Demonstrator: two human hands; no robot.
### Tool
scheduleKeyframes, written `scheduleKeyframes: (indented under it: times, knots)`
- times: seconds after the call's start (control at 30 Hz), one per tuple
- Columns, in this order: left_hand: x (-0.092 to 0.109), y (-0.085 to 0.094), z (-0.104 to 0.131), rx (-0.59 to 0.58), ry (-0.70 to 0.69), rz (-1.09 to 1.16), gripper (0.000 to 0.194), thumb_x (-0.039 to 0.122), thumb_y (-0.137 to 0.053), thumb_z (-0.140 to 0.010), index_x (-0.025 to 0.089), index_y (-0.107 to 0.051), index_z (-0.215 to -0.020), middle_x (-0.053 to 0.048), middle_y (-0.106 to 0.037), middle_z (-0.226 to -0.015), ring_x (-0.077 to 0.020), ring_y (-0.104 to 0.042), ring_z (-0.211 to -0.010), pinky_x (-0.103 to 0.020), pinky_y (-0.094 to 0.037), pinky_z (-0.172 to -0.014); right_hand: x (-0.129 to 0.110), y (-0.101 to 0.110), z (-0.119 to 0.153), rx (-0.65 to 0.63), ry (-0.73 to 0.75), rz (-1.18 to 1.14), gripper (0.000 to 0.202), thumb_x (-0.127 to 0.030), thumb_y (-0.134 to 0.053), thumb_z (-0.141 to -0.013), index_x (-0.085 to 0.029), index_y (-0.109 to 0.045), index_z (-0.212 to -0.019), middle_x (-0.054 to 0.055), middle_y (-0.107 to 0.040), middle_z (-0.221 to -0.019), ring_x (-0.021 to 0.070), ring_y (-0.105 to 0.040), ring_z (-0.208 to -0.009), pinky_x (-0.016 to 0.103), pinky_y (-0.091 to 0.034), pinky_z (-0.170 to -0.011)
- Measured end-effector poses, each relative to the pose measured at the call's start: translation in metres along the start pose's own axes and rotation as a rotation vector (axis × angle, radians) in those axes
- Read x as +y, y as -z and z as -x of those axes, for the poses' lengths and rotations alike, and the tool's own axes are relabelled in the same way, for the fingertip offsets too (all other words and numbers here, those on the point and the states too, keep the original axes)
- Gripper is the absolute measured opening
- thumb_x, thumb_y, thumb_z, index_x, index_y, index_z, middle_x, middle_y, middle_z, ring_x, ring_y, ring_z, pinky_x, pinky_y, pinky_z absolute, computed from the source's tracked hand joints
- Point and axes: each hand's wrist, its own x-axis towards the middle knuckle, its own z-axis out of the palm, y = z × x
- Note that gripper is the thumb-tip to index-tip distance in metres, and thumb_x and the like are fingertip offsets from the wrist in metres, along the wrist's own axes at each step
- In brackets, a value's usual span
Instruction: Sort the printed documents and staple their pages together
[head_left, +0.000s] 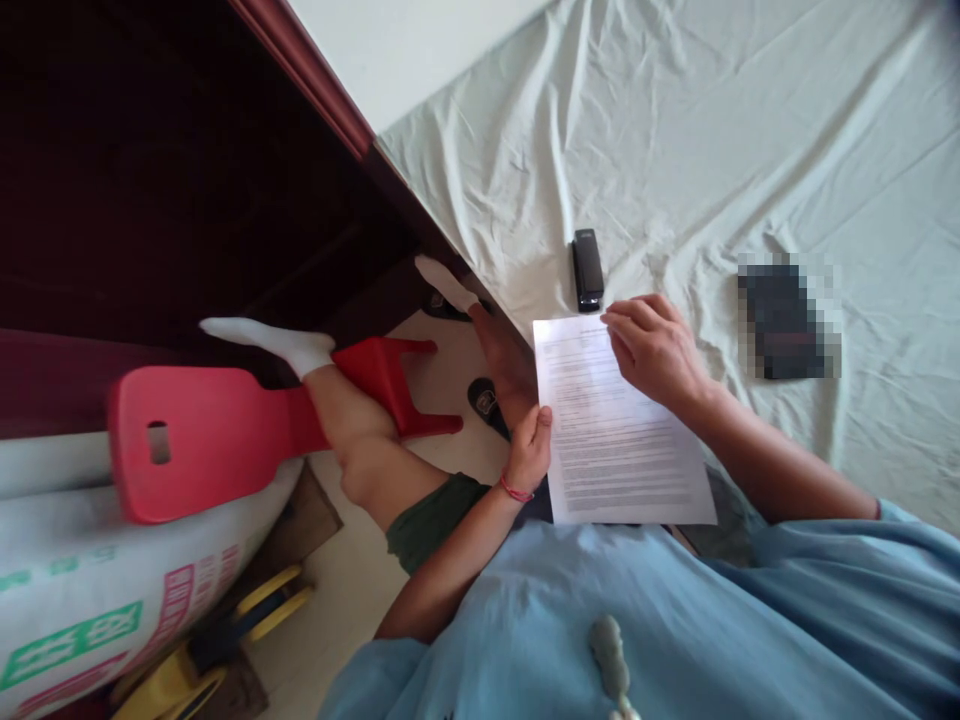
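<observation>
A white printed sheet of paper (615, 440) lies across my lap, its top edge reaching the cloth-covered bed. My left hand (529, 448), with a red string at the wrist, grips the sheet's left edge, thumb on top. At the upper right corner, my right hand (652, 350) has its fingers bent together on the paper; the grip there is partly hidden. Just beyond the top edge stands a black stapler (589, 268), touched by neither hand.
A pale wrinkled sheet (675, 150) covers the bed. To the right lies a dark pixelated object (786, 325). A red plastic chair (199, 435) stands at left beside a printed white sack (90, 580). Dark slippers (486, 402) are on the floor, near a yellow object (165, 685).
</observation>
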Motion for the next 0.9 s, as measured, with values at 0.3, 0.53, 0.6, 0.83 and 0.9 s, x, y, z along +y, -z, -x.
scheduleKeyframes:
  times: [0.3,0.53,0.6,0.83,0.9]
  knots:
    - [0.004,-0.001,0.007,-0.049,-0.048,0.064,0.067,0.08,-0.05,-0.1,0.018,-0.075,-0.108,-0.01,-0.079,-0.105,-0.0229,-0.07,-0.093,-0.035,-0.053,-0.088,-0.04,-0.016,-0.043,-0.178,0.135,-0.058,0.046,-0.025,-0.039,-0.11,-0.014,-0.068,-0.144,0.017,-0.072,-0.139,0.0361,-0.058,-0.131,0.053,-0.052,-0.111]
    - [0.007,-0.006,0.009,-0.057,-0.01,0.201,0.065,0.079,-0.06,-0.096,0.017,-0.076,-0.109,-0.011,-0.08,-0.11,-0.0249,-0.073,-0.102,-0.037,-0.055,-0.093,-0.031,-0.026,-0.049,-0.205,0.145,-0.084,0.042,-0.025,-0.038,-0.109,-0.02,-0.078,-0.121,0.013,-0.078,-0.109,0.0334,-0.061,-0.122,0.049,-0.051,-0.108]
    - [0.006,-0.011,0.007,-0.044,0.072,0.33,0.065,0.078,-0.071,-0.089,0.018,-0.075,-0.112,-0.01,-0.08,-0.114,-0.0261,-0.074,-0.107,-0.039,-0.056,-0.098,-0.028,-0.029,-0.049,-0.197,0.144,-0.107,0.043,-0.027,-0.038,-0.11,-0.02,-0.079,-0.119,0.013,-0.078,-0.109,0.0326,-0.062,-0.121,0.049,-0.051,-0.108]
    - [0.007,-0.018,0.006,-0.131,0.43,0.607,0.078,0.071,-0.096,-0.061,0.009,-0.078,-0.105,-0.017,-0.081,-0.104,-0.0356,-0.076,-0.11,-0.048,-0.057,-0.104,-0.021,-0.047,-0.047,-0.162,0.185,-0.175,0.041,-0.022,-0.041,-0.108,-0.014,-0.08,-0.119,0.015,-0.08,-0.113,0.0328,-0.064,-0.123,0.05,-0.054,-0.11]
    - [0.008,-0.018,0.006,-0.136,0.467,0.601,0.079,0.069,-0.098,-0.058,0.008,-0.079,-0.104,-0.017,-0.082,-0.102,-0.035,-0.077,-0.105,-0.048,-0.058,-0.103,-0.018,-0.052,-0.046,-0.135,0.19,-0.209,0.041,-0.02,-0.043,-0.107,-0.015,-0.078,-0.126,0.015,-0.08,-0.116,0.0332,-0.065,-0.123,0.053,-0.054,-0.11]
